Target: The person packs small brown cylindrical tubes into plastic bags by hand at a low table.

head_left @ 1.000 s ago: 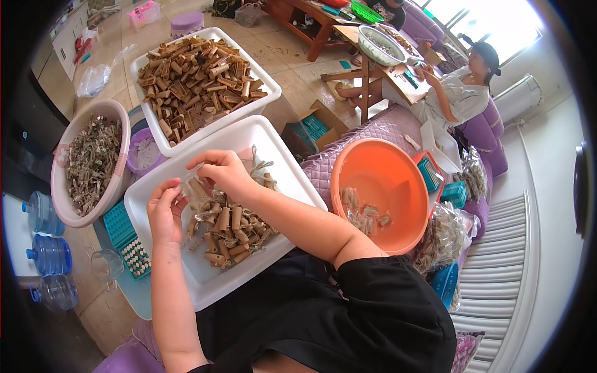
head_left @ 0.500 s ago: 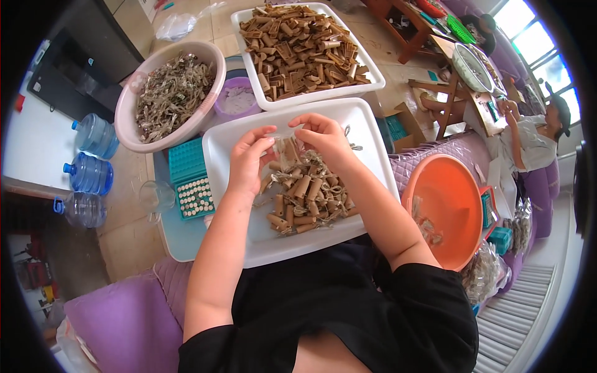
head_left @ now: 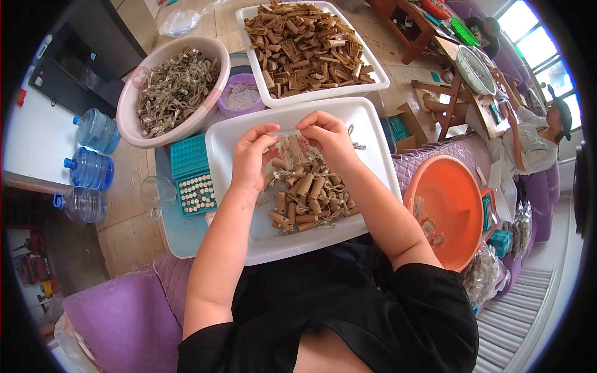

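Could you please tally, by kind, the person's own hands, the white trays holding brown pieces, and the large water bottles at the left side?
Own hands: 2
White trays: 2
Water bottles: 3
Total: 7

Bright daylight glares at the window point(head_left: 528, 45); fisheye distortion bends outer edges.

Surface point(head_left: 185, 237): pale blue; open teal box point(head_left: 188, 156) on top, white tray point(head_left: 227, 142) overlapping
Tray: heap of brown tubes point(head_left: 305, 184)
Floor point(head_left: 127, 233): beige tiles; clear plastic bag point(head_left: 179, 22)
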Motion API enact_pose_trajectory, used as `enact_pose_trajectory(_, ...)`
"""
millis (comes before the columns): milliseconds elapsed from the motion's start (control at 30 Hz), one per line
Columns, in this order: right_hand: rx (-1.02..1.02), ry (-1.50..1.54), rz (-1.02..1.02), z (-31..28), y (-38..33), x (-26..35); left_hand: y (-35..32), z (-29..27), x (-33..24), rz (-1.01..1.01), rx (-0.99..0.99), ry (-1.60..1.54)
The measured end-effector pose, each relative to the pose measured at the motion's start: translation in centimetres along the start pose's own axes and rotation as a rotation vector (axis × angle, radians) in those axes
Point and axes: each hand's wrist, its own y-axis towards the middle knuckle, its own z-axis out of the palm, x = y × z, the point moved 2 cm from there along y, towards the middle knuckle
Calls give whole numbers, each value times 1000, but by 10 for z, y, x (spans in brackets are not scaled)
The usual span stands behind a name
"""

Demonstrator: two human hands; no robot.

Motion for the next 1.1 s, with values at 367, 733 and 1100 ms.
enact_pose_trajectory(367, 171, 357, 14, -5, 3, -10, -2, 2, -1, 118, 120, -65)
enact_pose_trajectory(733, 294, 510, 15, 3, 0, -10, -8, 9, -7, 98, 321, -144)
enact_pose_trajectory(1100, 424, 557, 31, 5, 0, -13, -7, 9, -8, 58, 420, -160)
